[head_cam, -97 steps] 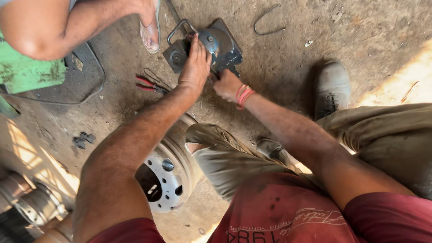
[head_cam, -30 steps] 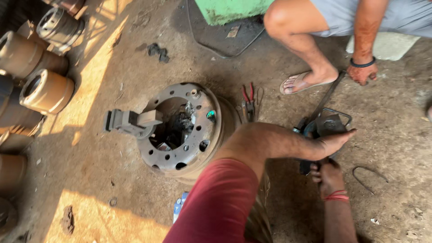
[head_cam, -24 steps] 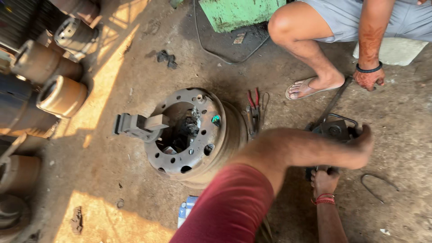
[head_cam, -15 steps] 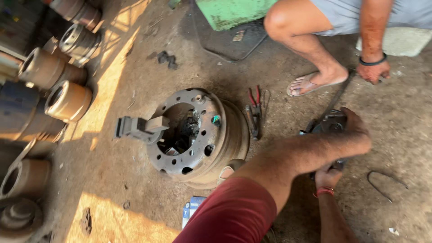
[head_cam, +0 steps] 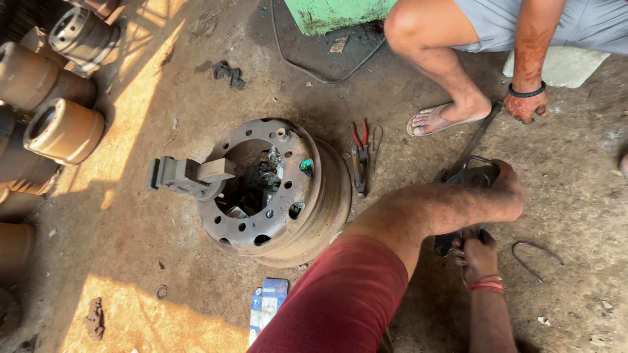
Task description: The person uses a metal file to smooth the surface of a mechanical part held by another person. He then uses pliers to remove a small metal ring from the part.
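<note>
Dark metal part [head_cam: 472,175] sits on the dirt floor right of the wheel rim [head_cam: 278,189], mostly hidden under your hands. Your left hand [head_cam: 505,193] reaches across from the left, forearm level, palm down over the part's top. Your right hand [head_cam: 477,256] comes up from below, red bands at the wrist, fingers curled on the part's lower edge. Red-handled pliers [head_cam: 360,155] lie between rim and part. Another person's sandalled foot [head_cam: 445,117] and hand [head_cam: 525,104] sit just beyond it; bent wire hook [head_cam: 535,256] to the right. Left grip: wrapped over the part. Right: closed, pinching its edge.
</note>
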